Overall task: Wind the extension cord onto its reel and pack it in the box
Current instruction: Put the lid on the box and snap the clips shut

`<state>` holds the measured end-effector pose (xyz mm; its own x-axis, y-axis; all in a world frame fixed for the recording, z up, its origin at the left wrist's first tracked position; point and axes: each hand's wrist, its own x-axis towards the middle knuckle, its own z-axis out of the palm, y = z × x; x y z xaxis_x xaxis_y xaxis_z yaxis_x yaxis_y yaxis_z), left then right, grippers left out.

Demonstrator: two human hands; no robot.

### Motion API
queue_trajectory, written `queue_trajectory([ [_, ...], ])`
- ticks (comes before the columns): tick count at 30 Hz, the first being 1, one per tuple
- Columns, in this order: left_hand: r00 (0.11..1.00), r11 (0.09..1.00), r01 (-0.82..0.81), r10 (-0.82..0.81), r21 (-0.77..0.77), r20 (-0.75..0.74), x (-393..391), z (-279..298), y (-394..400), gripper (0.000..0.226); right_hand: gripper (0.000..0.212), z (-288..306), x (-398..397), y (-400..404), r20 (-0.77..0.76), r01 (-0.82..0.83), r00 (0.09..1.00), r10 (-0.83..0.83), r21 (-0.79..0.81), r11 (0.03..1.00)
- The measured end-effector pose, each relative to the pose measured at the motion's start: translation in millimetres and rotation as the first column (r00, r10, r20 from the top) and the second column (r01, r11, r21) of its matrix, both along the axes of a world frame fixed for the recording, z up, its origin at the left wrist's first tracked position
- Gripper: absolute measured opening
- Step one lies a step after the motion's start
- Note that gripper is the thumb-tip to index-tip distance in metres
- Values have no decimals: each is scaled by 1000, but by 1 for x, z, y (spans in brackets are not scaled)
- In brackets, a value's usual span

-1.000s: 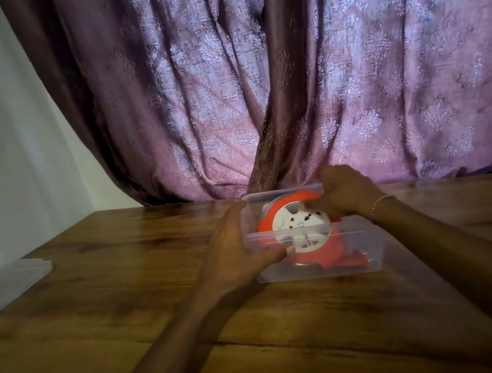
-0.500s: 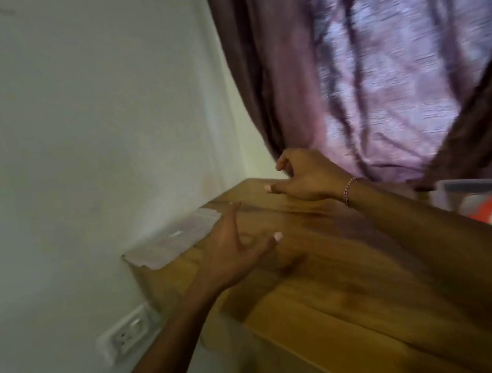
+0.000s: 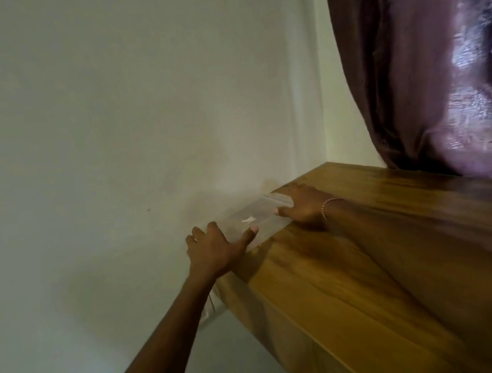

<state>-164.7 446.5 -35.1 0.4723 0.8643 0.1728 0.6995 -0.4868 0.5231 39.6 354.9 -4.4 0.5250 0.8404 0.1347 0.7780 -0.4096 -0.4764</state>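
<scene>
The clear plastic lid lies flat at the left end of the wooden table, against the wall. My left hand is at its near end, with the fingers spread over the table's edge and the thumb stretched onto the lid. At the lid's far end rests my right hand, with a thin bracelet on its wrist and its thumb pointing along the lid. Neither hand has lifted the lid. The box with the orange reel is out of view to the right.
A pale wall runs close along the table's left end. A white wall socket sits just below the table edge under my left wrist. A purple curtain hangs behind the table at the right.
My view swung left, away from the box with the reel. Both hands left the box, crossed the table and now touch the two ends of the lid.
</scene>
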Motion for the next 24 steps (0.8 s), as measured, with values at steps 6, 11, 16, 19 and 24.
queue_trajectory([
  [6,972,976,-52,99,-212,214,23,-3,15,98,67,-14,18,49,-25,25,999,-26,-33,999],
  [11,915,990,-68,111,-123,389,25,2,5,75,54,-15,22,39,-119,108,988,-97,88,990],
  [16,832,997,-47,4,63,555,22,17,-19,65,62,6,35,-8,-280,256,941,-190,218,942],
  [19,733,995,92,-34,-49,679,20,31,-41,70,82,26,42,-55,-389,363,892,-232,308,880],
  [24,549,911,400,-147,-104,822,33,48,-90,36,60,59,37,-141,-565,496,814,-135,555,667],
])
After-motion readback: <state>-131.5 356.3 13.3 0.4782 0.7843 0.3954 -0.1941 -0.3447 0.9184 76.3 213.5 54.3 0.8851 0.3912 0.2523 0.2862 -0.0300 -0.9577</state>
